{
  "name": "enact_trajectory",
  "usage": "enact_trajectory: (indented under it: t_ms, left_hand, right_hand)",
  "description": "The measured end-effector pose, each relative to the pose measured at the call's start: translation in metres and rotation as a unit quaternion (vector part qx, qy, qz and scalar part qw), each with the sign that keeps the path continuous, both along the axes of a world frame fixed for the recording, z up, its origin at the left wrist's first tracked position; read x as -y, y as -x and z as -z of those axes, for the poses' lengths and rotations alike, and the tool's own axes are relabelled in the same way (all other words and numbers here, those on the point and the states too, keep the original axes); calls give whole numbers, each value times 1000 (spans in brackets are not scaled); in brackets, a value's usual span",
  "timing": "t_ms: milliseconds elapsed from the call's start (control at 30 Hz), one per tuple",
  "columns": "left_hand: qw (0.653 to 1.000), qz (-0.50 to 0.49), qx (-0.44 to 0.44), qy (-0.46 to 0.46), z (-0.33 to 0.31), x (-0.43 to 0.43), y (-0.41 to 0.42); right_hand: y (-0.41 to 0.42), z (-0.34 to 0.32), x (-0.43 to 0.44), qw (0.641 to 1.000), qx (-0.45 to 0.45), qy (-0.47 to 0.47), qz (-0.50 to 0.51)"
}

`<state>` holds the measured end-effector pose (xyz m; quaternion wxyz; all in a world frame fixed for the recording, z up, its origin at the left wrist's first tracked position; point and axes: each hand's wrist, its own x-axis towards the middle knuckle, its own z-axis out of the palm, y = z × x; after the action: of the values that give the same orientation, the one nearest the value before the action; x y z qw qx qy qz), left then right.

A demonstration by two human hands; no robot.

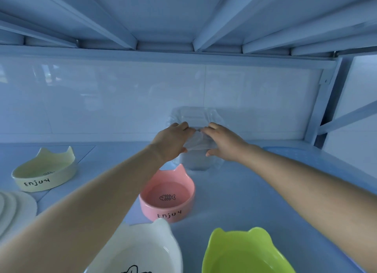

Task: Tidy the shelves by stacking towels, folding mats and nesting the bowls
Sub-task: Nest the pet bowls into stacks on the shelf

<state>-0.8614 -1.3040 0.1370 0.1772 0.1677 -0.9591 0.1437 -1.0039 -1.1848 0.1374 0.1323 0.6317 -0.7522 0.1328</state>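
Both my hands reach to the back of the shelf and grip a pale folded towel wrapped in clear plastic [199, 143]. My left hand [173, 143] holds its left end and my right hand [224, 142] its right end, above another wrapped pale towel [193, 160] standing near the wall. Cat-eared bowls stand on the shelf: a pink one [167, 199] marked "Enjoy" in the middle, a pale yellow one [43, 173] at the left, a white one [142, 250] at the front and a green one [244, 252] at the front right.
A white ridged plate-like object [14, 209] shows at the left edge. A blue dotted mat [289, 152] lies at the back right. The shelf above hangs low overhead, and a metal frame post [322, 109] stands at the right.
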Motion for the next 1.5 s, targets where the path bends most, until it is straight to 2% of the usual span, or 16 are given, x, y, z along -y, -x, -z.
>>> enact_trajectory:
  t_ms: [233, 400, 600, 733, 833, 1033, 1233, 1367, 1500]
  left_hand:
    - [1000, -20, -1, -22, -3, -6, 5]
    - [997, -54, -35, -37, 5, -20, 0]
    - [999, -31, -16, 13, 3, -32, -20]
    - [1000, -19, -15, 12, 4, -42, -35]
    - [999, -6, -38, -18, 3, -48, -48]
    - [990, 57, -67, -111, 9, -62, -73]
    - [943, 135, -126, -276, 7, -83, -99]
    - [938, 149, -118, -288, 10, -99, -120]
    - [946, 167, -67, -270, 27, -126, -135]
  right_hand:
    - [10, 2, -1, 1000, 9, 8, -12]
    - [9, 7, -2, 1000, -7, 15, 8]
    - [3, 9, -9, 998, -39, 50, 30]
    - [-7, 16, -26, 996, -25, 86, 22]
    - [-14, 16, -40, 994, -16, 102, 29]
    - [-41, 15, -76, 987, 58, 149, 28]
    - [-84, 15, -123, 985, 123, 115, 26]
    - [-117, 3, -157, 982, 148, 107, 57]
    - [-158, 10, -183, 986, 148, 37, 62]
